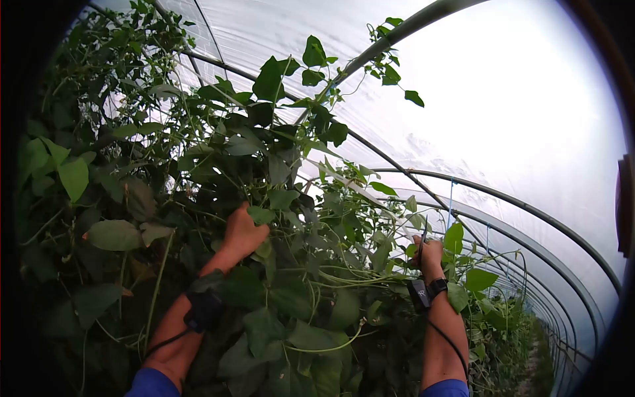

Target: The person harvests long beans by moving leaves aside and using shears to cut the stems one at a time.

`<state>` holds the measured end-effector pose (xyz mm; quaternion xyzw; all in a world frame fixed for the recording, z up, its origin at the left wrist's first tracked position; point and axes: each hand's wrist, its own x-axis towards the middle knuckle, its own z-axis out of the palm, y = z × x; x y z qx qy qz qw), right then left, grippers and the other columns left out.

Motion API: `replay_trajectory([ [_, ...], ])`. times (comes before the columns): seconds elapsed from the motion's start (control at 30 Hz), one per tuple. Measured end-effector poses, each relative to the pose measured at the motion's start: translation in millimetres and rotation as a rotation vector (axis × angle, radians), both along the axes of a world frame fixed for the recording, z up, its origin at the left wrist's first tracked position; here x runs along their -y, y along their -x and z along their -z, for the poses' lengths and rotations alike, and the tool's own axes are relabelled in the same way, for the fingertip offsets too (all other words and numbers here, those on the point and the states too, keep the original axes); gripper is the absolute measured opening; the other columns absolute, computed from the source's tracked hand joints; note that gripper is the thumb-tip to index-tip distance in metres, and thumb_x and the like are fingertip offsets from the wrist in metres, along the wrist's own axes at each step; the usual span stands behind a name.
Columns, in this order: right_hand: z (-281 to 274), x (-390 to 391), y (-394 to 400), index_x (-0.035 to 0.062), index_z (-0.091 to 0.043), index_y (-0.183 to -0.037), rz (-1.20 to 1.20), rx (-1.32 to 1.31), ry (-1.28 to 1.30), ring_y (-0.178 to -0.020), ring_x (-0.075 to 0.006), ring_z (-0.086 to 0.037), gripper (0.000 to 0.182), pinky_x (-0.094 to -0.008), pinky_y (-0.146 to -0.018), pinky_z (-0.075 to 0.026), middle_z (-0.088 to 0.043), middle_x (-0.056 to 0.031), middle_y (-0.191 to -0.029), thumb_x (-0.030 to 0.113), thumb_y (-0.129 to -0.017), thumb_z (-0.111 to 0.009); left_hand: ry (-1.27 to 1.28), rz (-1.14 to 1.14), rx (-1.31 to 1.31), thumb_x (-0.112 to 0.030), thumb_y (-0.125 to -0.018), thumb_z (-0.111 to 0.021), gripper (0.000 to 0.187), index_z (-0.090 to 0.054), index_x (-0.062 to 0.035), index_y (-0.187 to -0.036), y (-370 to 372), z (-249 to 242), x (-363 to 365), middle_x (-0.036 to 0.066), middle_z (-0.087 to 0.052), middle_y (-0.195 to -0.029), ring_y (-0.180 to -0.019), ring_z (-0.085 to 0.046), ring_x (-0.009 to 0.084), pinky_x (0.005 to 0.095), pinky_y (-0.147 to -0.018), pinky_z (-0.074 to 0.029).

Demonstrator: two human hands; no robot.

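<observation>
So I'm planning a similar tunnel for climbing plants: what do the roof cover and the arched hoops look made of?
The roof cover looks like thin translucent plastic film: milky, daylight glowing through it, faint wrinkles. The arched hoops look like metal tubing, slim, evenly curved and dull grey, though backlight leaves the finish uncertain.

We see matt green leaves (278, 198), smooth dark metal hoops (529, 212), a translucent plastic film (503, 99) glowing white, and black plastic wrist devices (423, 291).
</observation>
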<state>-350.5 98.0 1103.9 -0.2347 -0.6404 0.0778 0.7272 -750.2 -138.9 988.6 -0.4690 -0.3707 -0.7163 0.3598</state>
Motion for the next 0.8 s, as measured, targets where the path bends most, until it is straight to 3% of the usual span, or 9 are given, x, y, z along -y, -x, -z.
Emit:
replay_trajectory([
  [0.07,20.8,-3.8,-3.6,-0.0002,-0.052,-0.055,-0.210,-0.082,0.029,-0.036,-0.0192,-0.054,0.047,-0.0324,-0.034,-0.044,-0.052,-0.0093,-0.045,0.033,-0.081,-0.074,-0.022,0.057,-0.004,-0.012,-0.067,-0.065,0.033,-0.056,0.0049,-0.094,-5.4,2.2,5.7,0.023,-0.064,-0.084,-0.083,-0.063,0.0397,0.0412,-0.073,-0.050],
  [0.23,79.9,-9.5,-4.5,-0.0012,-0.057,-0.059,-0.212,-0.095,0.034,-0.040,-0.0192,-0.056,0.046,-0.0335,-0.039,-0.044,-0.053,-0.0084,-0.047,0.036,-0.080,-0.073,-0.037,0.129,0.000,-0.011,-0.070,-0.062,0.030,-0.057,0.0039,-0.095,-4.5,2.5,3.0,0.022,-0.064,-0.085,-0.083,-0.063,0.0384,0.0398,-0.072,-0.049],
  [0.3,97.9,-18.7,-4.4,-0.0033,-0.062,-0.063,0.142,0.087,-0.084,-0.045,-0.0198,-0.058,0.048,-0.0381,-0.049,-0.045,-0.055,-0.0096,-0.049,0.041,-0.079,-0.071,-0.050,0.157,0.004,-0.011,-0.071,-0.061,0.030,-0.057,0.0036,-0.096,0.6,3.6,-0.1,0.021,-0.064,-0.086,-0.083,-0.063,0.0378,0.0393,-0.072,-0.049],
  [0.33,106.9,5.1,1.5,-0.0027,-0.064,-0.066,0.233,0.145,-0.071,-0.052,-0.0258,-0.061,0.046,-0.0412,-0.057,-0.045,-0.059,-0.0137,-0.055,0.042,-0.077,-0.070,-0.053,0.147,-0.016,-0.012,-0.071,-0.061,0.029,-0.057,0.0036,-0.096,0.3,4.0,0.9,0.021,-0.064,-0.086,-0.082,-0.064,0.0371,0.0389,-0.072,-0.049],
  [0.37,110.3,10.8,5.7,-0.0027,-0.064,-0.066,0.230,0.148,-0.075,-0.052,-0.0258,-0.061,0.046,-0.0412,-0.057,-0.045,-0.059,-0.0137,-0.055,0.042,-0.077,-0.070,-0.063,0.135,-0.038,-0.012,-0.071,-0.061,0.029,-0.057,0.0037,-0.096,0.4,2.1,3.0,0.020,-0.064,-0.086,-0.082,-0.064,0.0363,0.0386,-0.073,-0.049],
  [0.47,122.8,21.3,18.4,0.0006,-0.064,-0.070,0.412,0.199,-0.426,-0.064,-0.0391,-0.061,0.034,-0.0441,-0.059,-0.045,-0.061,-0.0192,-0.065,0.034,-0.075,-0.070,-0.078,0.095,-0.086,-0.013,-0.071,-0.061,0.029,-0.058,0.0034,-0.095,2.8,1.9,1.6,0.019,-0.063,-0.086,-0.081,-0.064,0.0345,0.0383,-0.073,-0.049],
  [0.6,119.5,57.4,26.0,0.0023,-0.060,-0.072,0.598,0.143,-0.536,-0.062,-0.0380,-0.061,0.033,-0.0446,-0.057,-0.045,-0.060,-0.0173,-0.062,0.033,-0.077,-0.071,-0.120,0.124,-0.072,-0.013,-0.070,-0.061,0.029,-0.060,0.0021,-0.095,4.1,2.7,-2.0,0.019,-0.063,-0.088,-0.081,-0.063,0.0342,0.0382,-0.074,-0.049],
  [0.7,108.7,90.6,24.2,0.0013,-0.057,-0.069,0.564,0.102,-0.546,-0.057,-0.0361,-0.060,0.035,-0.0421,-0.054,-0.044,-0.059,-0.0157,-0.060,0.031,-0.078,-0.073,-0.102,0.144,-0.028,-0.013,-0.069,-0.062,0.031,-0.060,0.0014,-0.097,6.5,3.3,-9.1,0.019,-0.063,-0.088,-0.082,-0.063,0.0347,0.0382,-0.074,-0.049],
  [0.8,97.8,132.9,22.1,-0.0009,-0.055,-0.069,0.479,0.057,-0.587,-0.048,-0.0248,-0.052,0.032,-0.0364,-0.051,-0.040,-0.053,-0.0127,-0.055,0.024,-0.078,-0.073,-0.160,0.226,-0.077,-0.013,-0.069,-0.062,0.032,-0.059,0.0020,-0.098,11.0,3.2,-13.5,0.019,-0.064,-0.087,-0.082,-0.064,0.0345,0.0379,-0.074,-0.049],
])
